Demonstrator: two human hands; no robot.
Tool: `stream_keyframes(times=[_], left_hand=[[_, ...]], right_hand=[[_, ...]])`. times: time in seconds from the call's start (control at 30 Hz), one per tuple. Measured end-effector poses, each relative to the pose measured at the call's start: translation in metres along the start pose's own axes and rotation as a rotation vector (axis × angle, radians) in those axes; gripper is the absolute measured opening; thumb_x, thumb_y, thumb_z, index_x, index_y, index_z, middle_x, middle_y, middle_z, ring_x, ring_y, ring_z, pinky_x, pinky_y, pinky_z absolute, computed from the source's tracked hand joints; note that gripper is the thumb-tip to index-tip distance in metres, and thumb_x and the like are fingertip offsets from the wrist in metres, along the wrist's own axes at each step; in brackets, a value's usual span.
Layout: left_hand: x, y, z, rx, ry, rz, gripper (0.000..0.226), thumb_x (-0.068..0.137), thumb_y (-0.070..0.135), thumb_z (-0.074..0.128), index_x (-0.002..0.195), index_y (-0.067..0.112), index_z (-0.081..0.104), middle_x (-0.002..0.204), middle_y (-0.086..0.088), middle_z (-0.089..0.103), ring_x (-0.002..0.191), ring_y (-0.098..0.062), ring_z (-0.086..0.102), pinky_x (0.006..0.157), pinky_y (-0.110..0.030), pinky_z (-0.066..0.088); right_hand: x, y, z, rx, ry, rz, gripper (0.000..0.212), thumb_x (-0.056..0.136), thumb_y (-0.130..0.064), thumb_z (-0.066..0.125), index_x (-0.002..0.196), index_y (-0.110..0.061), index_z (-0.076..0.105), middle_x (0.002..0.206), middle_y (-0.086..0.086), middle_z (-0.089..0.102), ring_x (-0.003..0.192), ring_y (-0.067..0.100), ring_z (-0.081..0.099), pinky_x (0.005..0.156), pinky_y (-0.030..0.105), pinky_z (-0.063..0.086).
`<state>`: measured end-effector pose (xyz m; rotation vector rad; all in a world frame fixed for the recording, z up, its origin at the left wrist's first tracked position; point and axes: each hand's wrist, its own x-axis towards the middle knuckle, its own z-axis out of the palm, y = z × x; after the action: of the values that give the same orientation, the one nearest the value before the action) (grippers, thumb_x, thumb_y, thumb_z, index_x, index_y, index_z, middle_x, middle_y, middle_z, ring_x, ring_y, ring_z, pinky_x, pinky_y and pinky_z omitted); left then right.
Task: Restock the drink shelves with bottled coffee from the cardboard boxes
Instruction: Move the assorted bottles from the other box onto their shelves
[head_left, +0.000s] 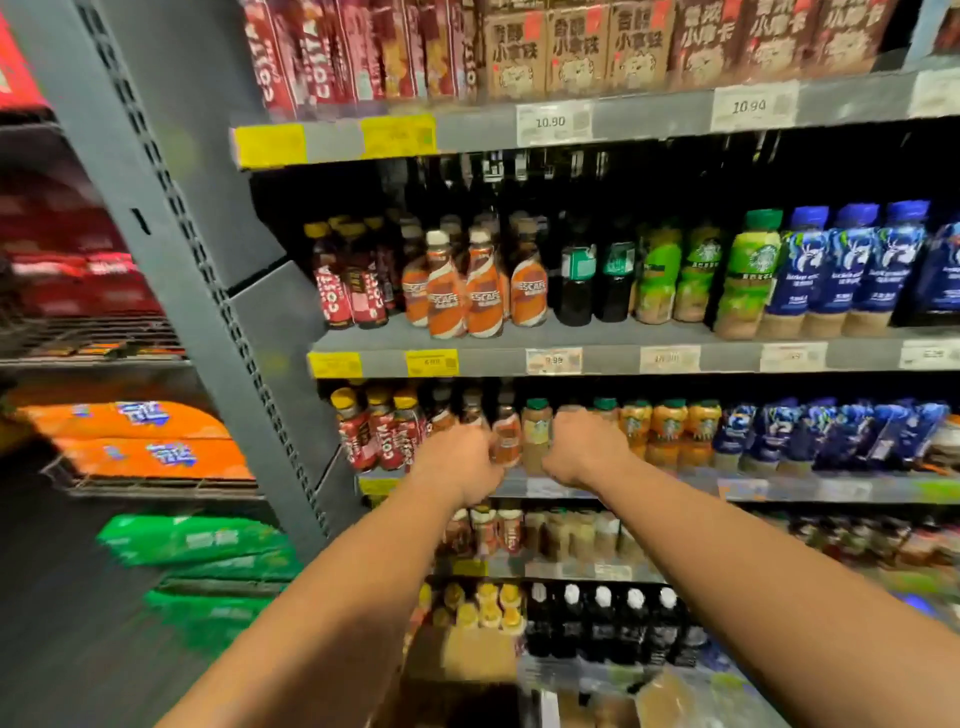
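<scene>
Both my arms reach to the third drink shelf (613, 488). My left hand (460, 462) grips an orange-brown Nescafe coffee bottle (506, 439) standing at the shelf front, right of the red Costa bottles (382, 436). My right hand (587, 449) is curled, knuckles up, against a pale coffee bottle with a green cap (536, 434); its fingers are hidden behind the hand. More Nescafe bottles (470, 296) stand on the shelf above. A tan cardboard box (470, 657) shows blurred at the bottom, under yellow-capped bottles.
A grey slotted upright (208, 291) bounds the bay on the left, with orange and green packs (150, 441) beyond it. Starbucks bottles (670, 431) and blue bottles (831, 431) fill the shelf to the right. Black white-capped bottles (602, 623) stand on a lower shelf.
</scene>
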<state>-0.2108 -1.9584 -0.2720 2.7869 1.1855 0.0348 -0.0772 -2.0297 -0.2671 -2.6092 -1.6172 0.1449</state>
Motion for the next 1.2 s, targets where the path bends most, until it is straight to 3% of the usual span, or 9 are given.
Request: stream_keyframes(times=[0.17,0.3,0.53,0.67,0.77,0.9,1.0,1.1,1.2], left_hand=[[-0.060,-0.070,0.042,-0.014,-0.107,-0.009,0.028,0.089,0.034,0.053,0.108,0.017,0.065,0.112,-0.010,0.064,0.107,-0.031,0.059,0.082,-0.039,0.049],[-0.086,-0.106,0.082,-0.027,-0.176,-0.002,0.028,0.088,0.033,0.053,0.105,0.013,0.063,0.110,-0.012,0.063,0.104,-0.033,0.060,0.083,-0.041,0.050],[-0.093,-0.132,0.176,-0.134,-0.348,-0.039,0.025,0.090,0.032,0.050,0.107,0.015,0.060,0.115,-0.005,0.060,0.106,-0.026,0.056,0.083,-0.034,0.046],[-0.095,-0.144,0.237,-0.187,-0.449,-0.059,0.023,0.089,0.030,0.050,0.104,0.017,0.062,0.101,-0.004,0.062,0.095,-0.025,0.061,0.072,-0.033,0.046],[-0.094,-0.154,0.282,-0.202,-0.541,-0.099,0.022,0.090,0.032,0.051,0.105,0.021,0.062,0.102,-0.002,0.063,0.094,-0.024,0.059,0.073,-0.033,0.046],[-0.079,-0.169,0.345,-0.281,-0.584,-0.177,0.014,0.091,0.031,0.049,0.093,0.021,0.059,0.114,-0.009,0.061,0.108,-0.030,0.055,0.091,-0.042,0.045],[-0.069,-0.183,0.403,-0.269,-0.598,-0.197,0.024,0.092,0.031,0.051,0.106,0.016,0.064,0.133,-0.019,0.051,0.127,-0.036,0.044,0.109,-0.045,0.033],[-0.065,-0.205,0.470,-0.406,-0.643,-0.222,0.022,0.089,0.026,0.055,0.099,0.010,0.065,0.107,-0.016,0.064,0.113,-0.035,0.054,0.096,-0.037,0.043],[-0.065,-0.222,0.533,-0.439,-0.714,-0.328,0.020,0.086,0.027,0.057,0.102,0.016,0.064,0.103,-0.010,0.066,0.099,-0.030,0.061,0.084,-0.037,0.051]], right_hand=[[-0.035,-0.081,0.066,-0.026,-0.168,0.007,0.024,0.091,-0.028,0.053,0.104,-0.010,0.059,0.106,0.013,0.061,0.101,0.031,0.062,0.078,0.037,0.051],[-0.052,-0.117,0.114,0.024,-0.254,0.035,0.032,0.087,-0.022,0.052,0.114,-0.008,0.060,0.118,0.014,0.062,0.110,0.032,0.060,0.083,0.038,0.051],[-0.060,-0.119,0.208,0.067,-0.406,0.115,0.027,0.088,-0.024,0.055,0.109,-0.006,0.060,0.115,0.013,0.060,0.105,0.033,0.060,0.074,0.033,0.045],[-0.053,-0.113,0.271,0.091,-0.502,0.134,0.032,0.088,-0.023,0.060,0.115,-0.006,0.059,0.118,0.014,0.061,0.109,0.033,0.061,0.080,0.035,0.050],[-0.046,-0.112,0.312,0.152,-0.589,0.164,0.031,0.087,-0.027,0.056,0.111,-0.006,0.060,0.113,0.016,0.063,0.103,0.035,0.061,0.073,0.034,0.047],[-0.032,-0.105,0.374,0.224,-0.661,0.245,0.032,0.089,-0.030,0.051,0.112,-0.010,0.062,0.112,0.012,0.065,0.103,0.033,0.061,0.072,0.030,0.042],[-0.028,-0.101,0.434,0.229,-0.708,0.317,0.030,0.089,-0.029,0.054,0.109,-0.009,0.064,0.112,0.013,0.066,0.104,0.033,0.062,0.076,0.030,0.046],[-0.028,-0.103,0.502,0.278,-0.758,0.401,0.028,0.086,-0.025,0.056,0.107,-0.008,0.064,0.110,0.015,0.066,0.102,0.032,0.062,0.076,0.029,0.048],[-0.025,-0.114,0.568,0.318,-0.798,0.448,0.029,0.086,-0.024,0.057,0.102,-0.002,0.065,0.107,0.018,0.065,0.102,0.034,0.061,0.075,0.031,0.048]])
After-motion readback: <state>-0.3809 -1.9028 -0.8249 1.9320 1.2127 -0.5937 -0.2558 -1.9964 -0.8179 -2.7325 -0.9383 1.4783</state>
